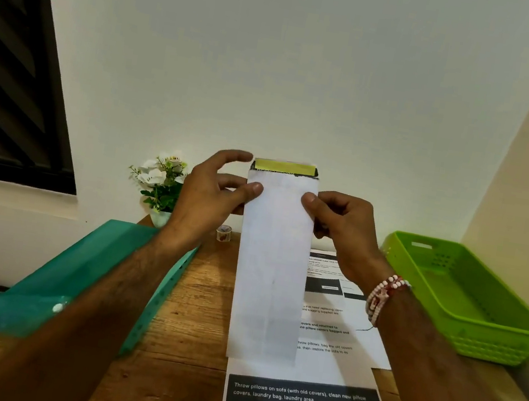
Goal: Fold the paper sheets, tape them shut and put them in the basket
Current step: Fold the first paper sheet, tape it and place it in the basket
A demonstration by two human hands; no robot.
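Observation:
I hold a folded white paper sheet (272, 271) upright above the wooden table (191, 327). It forms a long narrow strip with a yellow-green band and dark print at its top edge. My left hand (213, 188) pinches its upper left edge, thumb in front, other fingers spread. My right hand (339, 222) pinches the upper right edge. Printed paper sheets (314, 381) lie flat on the table under and behind the strip. The green basket (469, 298) stands on the right, nothing visible inside. A small tape roll (224, 232) sits at the table's back.
A teal translucent folder (78, 275) lies tilted over the table's left edge, under my left forearm. A small pot of white flowers (161, 184) stands at the back left by the wall. A dark window is at the far left.

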